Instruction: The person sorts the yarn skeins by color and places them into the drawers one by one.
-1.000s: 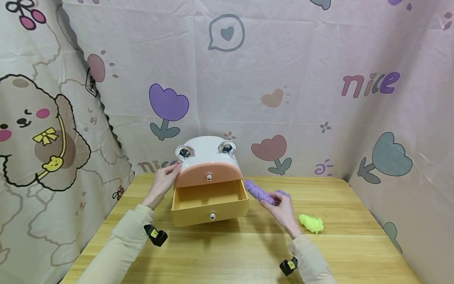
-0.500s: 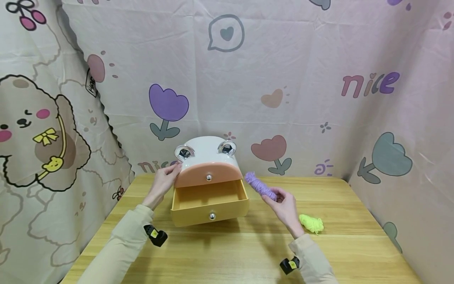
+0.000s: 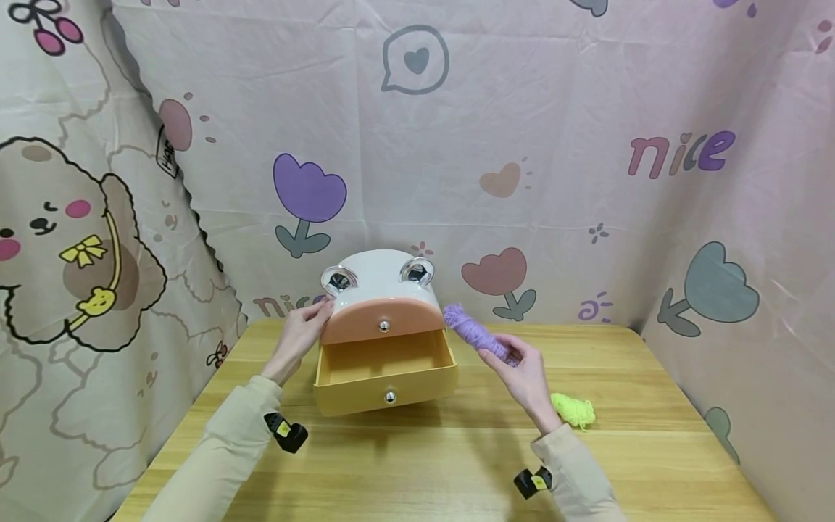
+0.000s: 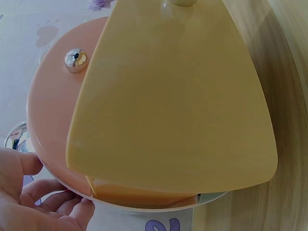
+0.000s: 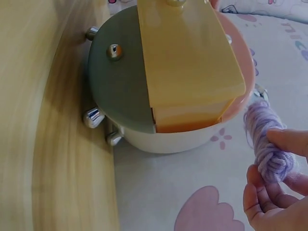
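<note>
My right hand (image 3: pixel 522 373) pinches one end of a twisted purple yarn skein (image 3: pixel 472 332) and holds it over the table, right of the drawer box. In the right wrist view the skein (image 5: pixel 267 139) lies between thumb and fingers, its far end free. At the left side of the white, frog-eyed drawer box (image 3: pixel 385 270), my left hand (image 3: pixel 296 337) touches the wall below the eye. The yellow drawer (image 3: pixel 386 391) is pulled out, its visible inside bare, under a closed pink drawer (image 3: pixel 365 319). A green drawer front (image 5: pixel 118 82) shows in the right wrist view.
A neon yellow-green yarn skein (image 3: pixel 574 411) lies on the wooden table (image 3: pixel 417 471), to the right of my right wrist. Behind the box hangs a printed cloth (image 3: pixel 554 109), with more of it along both sides.
My right hand has lifted the purple skein up from near the tabletop, its free end now higher beside the box. My left hand and the drawers have stayed put.
</note>
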`<state>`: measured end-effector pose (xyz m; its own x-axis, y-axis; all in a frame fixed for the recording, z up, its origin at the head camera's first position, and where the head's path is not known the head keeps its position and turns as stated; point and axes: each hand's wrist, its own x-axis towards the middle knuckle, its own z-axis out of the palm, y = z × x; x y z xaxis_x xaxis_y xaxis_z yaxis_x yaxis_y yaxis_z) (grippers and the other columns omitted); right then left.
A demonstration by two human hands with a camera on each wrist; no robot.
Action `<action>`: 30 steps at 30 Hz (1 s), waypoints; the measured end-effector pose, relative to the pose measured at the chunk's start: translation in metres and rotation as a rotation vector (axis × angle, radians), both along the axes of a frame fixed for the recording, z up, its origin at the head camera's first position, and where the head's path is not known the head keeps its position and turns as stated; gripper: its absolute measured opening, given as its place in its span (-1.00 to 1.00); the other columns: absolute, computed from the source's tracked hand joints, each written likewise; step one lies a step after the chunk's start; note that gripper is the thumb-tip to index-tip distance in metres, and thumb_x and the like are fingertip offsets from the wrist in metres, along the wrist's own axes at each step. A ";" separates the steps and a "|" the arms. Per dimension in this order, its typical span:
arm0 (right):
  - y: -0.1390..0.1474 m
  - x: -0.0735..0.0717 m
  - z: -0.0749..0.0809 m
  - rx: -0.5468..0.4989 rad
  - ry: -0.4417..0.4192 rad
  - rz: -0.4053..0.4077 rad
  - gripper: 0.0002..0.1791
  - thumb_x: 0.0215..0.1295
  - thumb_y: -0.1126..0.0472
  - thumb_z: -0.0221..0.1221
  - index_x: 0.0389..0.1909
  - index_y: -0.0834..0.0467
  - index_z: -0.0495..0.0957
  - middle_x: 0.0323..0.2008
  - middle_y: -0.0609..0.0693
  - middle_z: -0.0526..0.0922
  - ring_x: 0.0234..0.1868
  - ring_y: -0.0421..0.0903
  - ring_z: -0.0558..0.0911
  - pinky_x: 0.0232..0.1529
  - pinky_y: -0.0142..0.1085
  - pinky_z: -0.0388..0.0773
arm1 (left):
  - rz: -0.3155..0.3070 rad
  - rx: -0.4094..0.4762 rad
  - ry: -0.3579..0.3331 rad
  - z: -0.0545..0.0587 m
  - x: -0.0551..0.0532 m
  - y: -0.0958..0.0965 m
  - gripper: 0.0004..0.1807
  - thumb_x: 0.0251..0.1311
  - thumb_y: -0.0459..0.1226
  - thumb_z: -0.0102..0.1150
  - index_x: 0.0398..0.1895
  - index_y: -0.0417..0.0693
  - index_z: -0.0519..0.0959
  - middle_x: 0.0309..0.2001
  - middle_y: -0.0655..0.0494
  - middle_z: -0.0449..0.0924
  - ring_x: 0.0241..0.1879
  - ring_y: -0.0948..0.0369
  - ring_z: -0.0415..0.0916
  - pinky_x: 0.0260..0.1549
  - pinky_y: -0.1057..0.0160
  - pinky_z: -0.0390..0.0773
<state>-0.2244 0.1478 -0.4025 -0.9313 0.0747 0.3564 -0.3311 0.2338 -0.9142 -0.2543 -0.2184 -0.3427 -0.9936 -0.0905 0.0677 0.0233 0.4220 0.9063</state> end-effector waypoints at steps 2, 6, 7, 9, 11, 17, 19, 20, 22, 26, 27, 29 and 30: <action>-0.002 0.000 0.002 -0.003 0.001 0.019 -0.60 0.18 0.34 0.39 0.03 0.38 0.63 -0.09 0.34 0.69 -0.30 -0.35 0.61 -0.23 -0.51 0.63 | 0.002 -0.008 -0.001 0.000 0.000 0.000 -0.40 0.55 -0.07 -0.09 0.46 -0.28 0.26 0.53 -0.13 0.18 0.58 -0.12 0.04 0.56 -0.06 0.12; -0.005 -0.001 0.005 0.019 0.012 0.041 -0.61 0.17 0.34 0.40 0.03 0.37 0.63 -0.12 0.33 0.70 -0.31 -0.36 0.60 -0.27 -0.50 0.60 | 0.005 -0.014 -0.006 0.000 0.000 0.000 -0.40 0.55 -0.06 -0.09 0.47 -0.26 0.27 0.53 -0.15 0.18 0.57 -0.12 0.06 0.55 -0.07 0.14; -0.007 -0.001 0.006 0.027 0.021 0.048 -0.60 0.16 0.34 0.40 0.03 0.37 0.64 -0.12 0.33 0.70 -0.31 -0.36 0.59 -0.28 -0.50 0.59 | 0.003 -0.011 -0.007 -0.001 0.000 0.000 -0.40 0.55 -0.06 -0.09 0.47 -0.26 0.27 0.53 -0.15 0.17 0.57 -0.12 0.05 0.55 -0.07 0.14; -0.009 -0.001 0.008 0.045 0.043 0.060 -0.60 0.16 0.34 0.41 0.03 0.36 0.64 -0.11 0.31 0.71 -0.28 -0.38 0.60 -0.26 -0.53 0.59 | 0.001 -0.006 -0.009 0.000 0.000 0.000 -0.40 0.55 -0.06 -0.09 0.47 -0.26 0.27 0.53 -0.15 0.16 0.57 -0.12 0.05 0.55 -0.07 0.14; -0.012 0.000 0.010 0.061 0.073 0.084 -0.59 0.15 0.36 0.40 0.04 0.37 0.63 -0.09 0.30 0.71 -0.24 -0.39 0.61 -0.18 -0.55 0.60 | 0.000 -0.004 -0.009 0.000 0.000 0.000 -0.40 0.55 -0.06 -0.09 0.47 -0.26 0.27 0.54 -0.15 0.16 0.57 -0.12 0.05 0.55 -0.08 0.15; -0.022 -0.001 0.014 0.088 0.188 0.172 -0.62 0.19 0.39 0.36 0.04 0.41 0.63 -0.09 0.31 0.70 -0.20 -0.39 0.60 -0.08 -0.54 0.60 | 0.001 -0.008 -0.004 0.000 0.000 0.000 -0.40 0.55 -0.06 -0.08 0.46 -0.26 0.28 0.53 -0.15 0.17 0.57 -0.12 0.05 0.54 -0.08 0.15; -0.025 -0.001 0.016 0.101 0.212 0.195 -0.63 0.20 0.39 0.36 0.03 0.40 0.63 -0.09 0.30 0.70 -0.20 -0.39 0.60 -0.08 -0.52 0.61 | 0.003 -0.011 -0.004 0.000 0.000 0.000 -0.40 0.54 -0.06 -0.08 0.46 -0.26 0.28 0.53 -0.15 0.18 0.57 -0.12 0.05 0.55 -0.08 0.15; -0.026 -0.001 0.017 0.108 0.222 0.205 -0.64 0.21 0.38 0.35 0.02 0.40 0.64 -0.09 0.30 0.71 -0.19 -0.39 0.60 -0.07 -0.51 0.61 | 0.004 -0.013 -0.005 0.000 0.000 0.000 -0.40 0.54 -0.06 -0.08 0.46 -0.26 0.28 0.53 -0.15 0.18 0.57 -0.12 0.04 0.55 -0.08 0.14; -0.030 -0.001 0.018 0.120 0.237 0.223 -0.65 0.21 0.39 0.35 0.02 0.39 0.64 -0.09 0.29 0.71 -0.18 -0.39 0.61 -0.05 -0.48 0.62 | 0.006 -0.015 -0.005 -0.001 0.000 0.000 -0.39 0.54 -0.05 -0.07 0.46 -0.26 0.28 0.53 -0.15 0.18 0.58 -0.12 0.04 0.55 -0.08 0.14; -0.038 -0.001 0.022 0.135 0.247 0.255 -0.65 0.19 0.39 0.36 0.01 0.38 0.65 -0.08 0.29 0.72 -0.17 -0.37 0.61 -0.04 -0.47 0.63 | 0.009 -0.020 -0.003 -0.001 -0.001 -0.001 -0.39 0.54 -0.05 -0.07 0.46 -0.26 0.27 0.53 -0.15 0.17 0.58 -0.12 0.04 0.55 -0.08 0.13; -0.040 -0.001 0.023 0.139 0.245 0.261 -0.64 0.19 0.39 0.37 0.02 0.38 0.65 -0.09 0.28 0.72 -0.18 -0.36 0.60 -0.06 -0.46 0.63 | 0.009 -0.021 -0.003 -0.002 -0.001 -0.001 -0.39 0.54 -0.05 -0.07 0.47 -0.26 0.27 0.53 -0.15 0.17 0.58 -0.12 0.04 0.55 -0.08 0.13; -0.043 -0.001 0.025 0.154 0.233 0.268 -0.63 0.18 0.38 0.38 0.02 0.35 0.65 -0.09 0.25 0.72 -0.20 -0.35 0.59 -0.08 -0.47 0.63 | 0.009 -0.024 -0.003 -0.002 -0.002 -0.002 -0.39 0.54 -0.05 -0.08 0.47 -0.26 0.27 0.53 -0.15 0.17 0.58 -0.12 0.04 0.55 -0.08 0.13; -0.045 -0.001 0.026 0.166 0.228 0.268 -0.63 0.17 0.37 0.38 0.03 0.34 0.66 -0.10 0.24 0.73 -0.20 -0.34 0.59 -0.09 -0.46 0.63 | 0.009 -0.022 -0.003 -0.002 -0.002 -0.002 -0.39 0.54 -0.05 -0.08 0.47 -0.26 0.27 0.53 -0.15 0.17 0.58 -0.12 0.04 0.55 -0.08 0.13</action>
<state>-0.2250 0.1027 -0.3765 -0.8052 -0.2367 0.5437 -0.5912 0.2494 -0.7670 -0.2562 -0.2200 -0.3446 -0.9929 -0.0981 0.0669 0.0168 0.4418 0.8970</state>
